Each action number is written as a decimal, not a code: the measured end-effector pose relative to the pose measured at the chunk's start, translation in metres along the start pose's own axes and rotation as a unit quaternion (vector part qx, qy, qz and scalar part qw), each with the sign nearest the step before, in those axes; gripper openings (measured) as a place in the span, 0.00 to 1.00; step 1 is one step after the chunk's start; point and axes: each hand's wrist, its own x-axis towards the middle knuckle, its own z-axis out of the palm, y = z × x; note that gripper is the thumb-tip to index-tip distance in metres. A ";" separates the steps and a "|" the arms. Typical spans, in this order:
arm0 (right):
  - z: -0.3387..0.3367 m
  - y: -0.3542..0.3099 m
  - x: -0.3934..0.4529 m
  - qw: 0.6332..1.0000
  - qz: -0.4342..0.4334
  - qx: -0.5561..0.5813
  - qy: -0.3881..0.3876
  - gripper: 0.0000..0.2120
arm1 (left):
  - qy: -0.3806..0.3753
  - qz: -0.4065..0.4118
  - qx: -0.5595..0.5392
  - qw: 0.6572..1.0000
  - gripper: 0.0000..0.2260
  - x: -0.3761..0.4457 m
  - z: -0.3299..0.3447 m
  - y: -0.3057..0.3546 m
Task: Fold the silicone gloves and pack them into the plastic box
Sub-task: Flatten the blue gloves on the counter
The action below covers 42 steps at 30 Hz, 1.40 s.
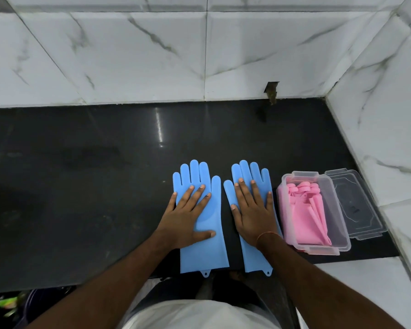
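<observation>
Two blue silicone gloves lie flat side by side on the black counter, fingers pointing to the wall. My left hand (188, 214) rests palm-down with spread fingers on the left glove (204, 252). On the right glove (249, 173) lies my right hand (253, 210), also flat and spread. Neither hand grips anything. To the right stands the clear plastic box (342, 233), open, with folded pink gloves (304, 210) inside.
The box's clear lid (356, 205) lies on the counter right of the box, against the marble side wall (389, 115). A tiled back wall runs behind the black counter (81, 174). The counter's front edge is just below the glove cuffs.
</observation>
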 end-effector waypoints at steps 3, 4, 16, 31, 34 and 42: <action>0.007 -0.002 0.003 0.999 0.008 0.004 0.033 0.32 | 0.016 0.004 0.007 1.000 0.48 -0.002 0.003 -0.002; 0.010 -0.003 0.005 0.999 0.009 0.005 0.041 0.32 | 0.018 0.005 0.008 1.000 0.47 -0.002 0.004 -0.003; 0.019 -0.005 0.018 0.998 0.027 0.013 0.061 0.31 | 0.039 0.011 0.008 0.999 0.40 -0.002 0.012 -0.005; -0.034 -0.030 -0.096 0.980 0.063 0.157 0.107 0.26 | 0.182 0.064 -0.105 0.975 0.17 -0.016 -0.011 0.026; -0.029 -0.019 -0.139 0.965 0.151 0.191 0.097 0.21 | 0.174 0.096 -0.184 0.963 0.13 0.012 -0.026 0.055; -0.016 0.023 -0.174 0.898 0.345 0.266 0.062 0.20 | 0.119 -0.043 -0.371 0.920 0.09 0.122 -0.048 0.145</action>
